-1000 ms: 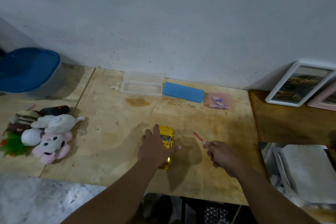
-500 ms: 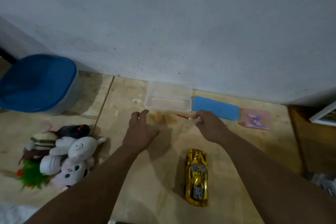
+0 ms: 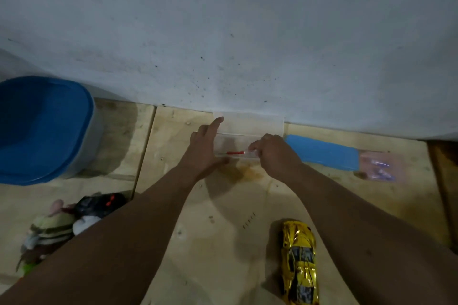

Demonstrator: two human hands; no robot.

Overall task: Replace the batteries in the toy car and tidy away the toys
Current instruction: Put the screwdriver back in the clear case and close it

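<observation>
While the left hand (image 3: 205, 151) rests open-fingered against the clear plastic box (image 3: 247, 131), the right hand (image 3: 275, 153) pinches the red-handled screwdriver (image 3: 235, 153) inside it. Gold foil-finish toy car (image 3: 298, 262) lies on the wooden table (image 3: 223, 230), well apart.

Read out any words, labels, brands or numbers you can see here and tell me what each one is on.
No text here can be read.
Short row of dark marks on the wooden table: looks like print, too small and blurred to read.
Small plastic bag: purple contents, no legible label.
Yellow toy car, blue lid, clear box, blue bin: no lettering shows.
</observation>
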